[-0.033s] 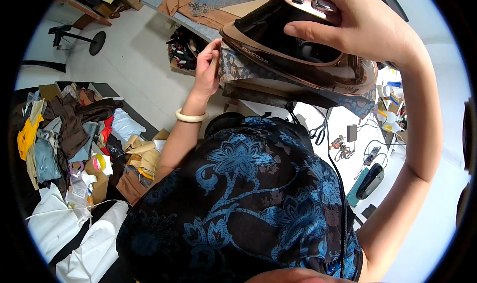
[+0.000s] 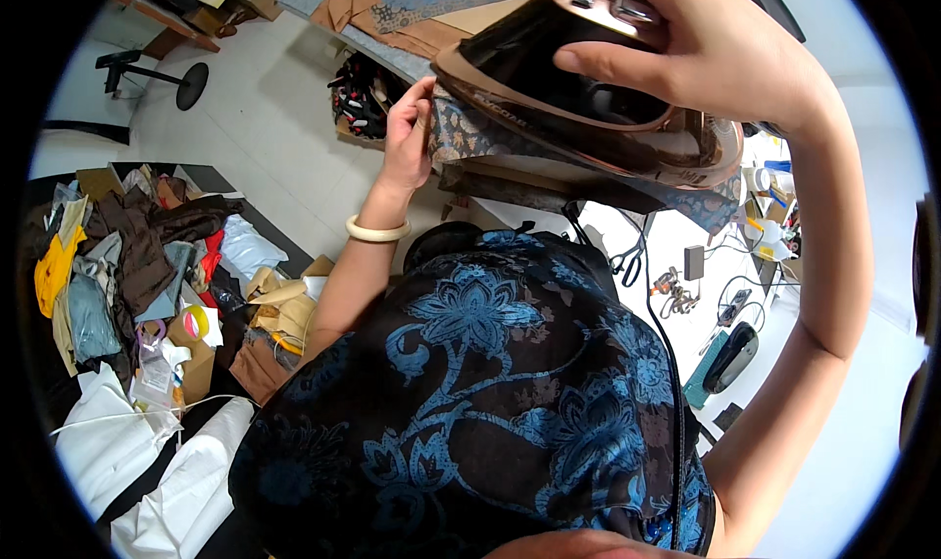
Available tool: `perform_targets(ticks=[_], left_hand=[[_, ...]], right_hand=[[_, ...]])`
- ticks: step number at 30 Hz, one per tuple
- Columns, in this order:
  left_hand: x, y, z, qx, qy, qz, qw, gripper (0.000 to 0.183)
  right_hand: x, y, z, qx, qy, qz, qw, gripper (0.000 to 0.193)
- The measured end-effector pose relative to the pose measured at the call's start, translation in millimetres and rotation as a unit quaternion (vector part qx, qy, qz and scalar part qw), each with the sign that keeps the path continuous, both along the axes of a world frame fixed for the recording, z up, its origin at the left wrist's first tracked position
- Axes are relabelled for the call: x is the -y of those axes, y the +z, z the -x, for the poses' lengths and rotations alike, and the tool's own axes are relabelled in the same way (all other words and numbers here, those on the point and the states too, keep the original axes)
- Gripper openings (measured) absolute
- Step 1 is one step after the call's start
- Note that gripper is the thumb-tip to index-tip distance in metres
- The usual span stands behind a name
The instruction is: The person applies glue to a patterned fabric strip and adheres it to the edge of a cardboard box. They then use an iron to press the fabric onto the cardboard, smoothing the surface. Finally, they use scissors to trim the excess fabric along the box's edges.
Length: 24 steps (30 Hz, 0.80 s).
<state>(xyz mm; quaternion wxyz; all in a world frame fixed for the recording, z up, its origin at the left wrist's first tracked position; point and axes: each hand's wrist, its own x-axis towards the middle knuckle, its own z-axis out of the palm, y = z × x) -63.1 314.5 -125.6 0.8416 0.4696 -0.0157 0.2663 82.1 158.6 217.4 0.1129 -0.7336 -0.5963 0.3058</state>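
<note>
The right hand [image 2: 708, 57] grips the shiny iron [image 2: 534, 74], which sits over the flowery cloth [image 2: 469, 135]. The left hand [image 2: 406, 139] pinches the cloth's edge by the tip, probably to hold it flat.

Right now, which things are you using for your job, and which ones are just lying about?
In the job:
- iron, held by the right fingers
- patterned cloth under it, its edge at the left fingers

Seemingly just lying about:
- scissors
- yellow cloth
- yellow tape
- white bag
</note>
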Motion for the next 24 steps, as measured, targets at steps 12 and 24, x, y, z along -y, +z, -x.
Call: perform_targets(ticks=[12,24], left_hand=[[-12,-5,23,-0.143,0.044,0.038,0.988,0.061],[39,163,-14,-0.026,0.206,-0.645,0.736,0.055]], right_hand=[[37,-24,-11,0.113,0.057,-0.124,0.984,0.052],[105,-6,-34,0.087,-0.112,0.057,0.988,0.035]])
